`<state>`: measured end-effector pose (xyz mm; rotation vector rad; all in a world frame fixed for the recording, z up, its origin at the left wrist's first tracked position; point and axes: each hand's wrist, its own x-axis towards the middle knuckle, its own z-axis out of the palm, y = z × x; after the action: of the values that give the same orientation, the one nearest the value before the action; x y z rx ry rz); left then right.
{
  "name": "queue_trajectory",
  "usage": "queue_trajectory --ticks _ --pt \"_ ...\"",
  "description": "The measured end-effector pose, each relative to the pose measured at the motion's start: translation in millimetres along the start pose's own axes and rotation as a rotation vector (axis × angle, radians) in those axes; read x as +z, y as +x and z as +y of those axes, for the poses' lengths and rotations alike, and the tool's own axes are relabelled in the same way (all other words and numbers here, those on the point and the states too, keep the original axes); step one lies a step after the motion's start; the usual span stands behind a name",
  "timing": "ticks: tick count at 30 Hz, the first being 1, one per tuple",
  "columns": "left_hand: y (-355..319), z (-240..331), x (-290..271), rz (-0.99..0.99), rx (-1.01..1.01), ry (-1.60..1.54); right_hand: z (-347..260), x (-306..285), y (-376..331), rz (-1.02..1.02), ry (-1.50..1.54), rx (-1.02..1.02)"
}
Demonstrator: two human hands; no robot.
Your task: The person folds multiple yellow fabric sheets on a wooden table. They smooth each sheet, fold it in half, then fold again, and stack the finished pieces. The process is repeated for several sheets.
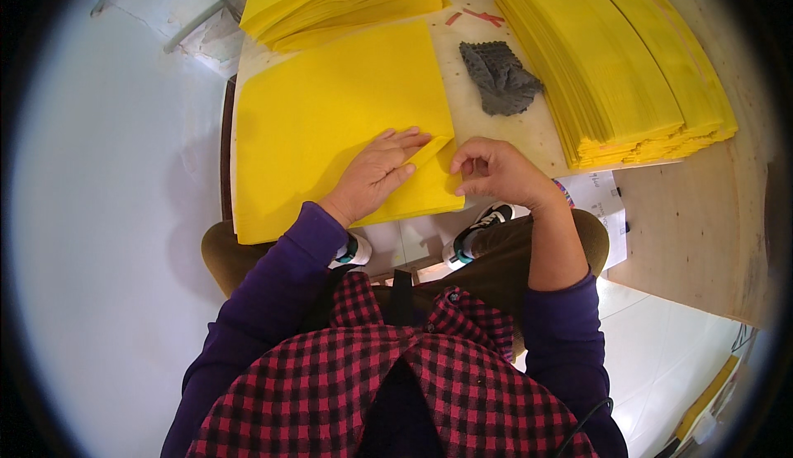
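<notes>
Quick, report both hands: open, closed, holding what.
Left hand: open, pressed flat on the folded corner of the yellow sheet.
Right hand: fingers curled, pinching the same sheet's edge.

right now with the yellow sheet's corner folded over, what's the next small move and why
Probably press the fold flat: the left hand lies flat on the yellow sheet, pinning its turned-over corner, and the right hand pinches the edge beside it, but the crease looks unpressed.
</notes>
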<state>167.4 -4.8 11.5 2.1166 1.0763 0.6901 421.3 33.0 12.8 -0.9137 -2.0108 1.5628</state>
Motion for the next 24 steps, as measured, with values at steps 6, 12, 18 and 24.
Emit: queue_trajectory --ticks 6,12,18,24 --pt "0 -2 1 0.008 0.019 0.007 3 4 4 -0.029 0.010 0.083" --pt "0 0 0 0.007 0.016 0.027 2 4 4 0.020 0.015 0.065" --pt "0 2 -1 0.015 0.020 0.027 -4 5 5 0.067 0.030 -0.022" --pt "0 -2 0 0.030 0.045 0.065 -10 5 6 0.061 0.054 0.027"
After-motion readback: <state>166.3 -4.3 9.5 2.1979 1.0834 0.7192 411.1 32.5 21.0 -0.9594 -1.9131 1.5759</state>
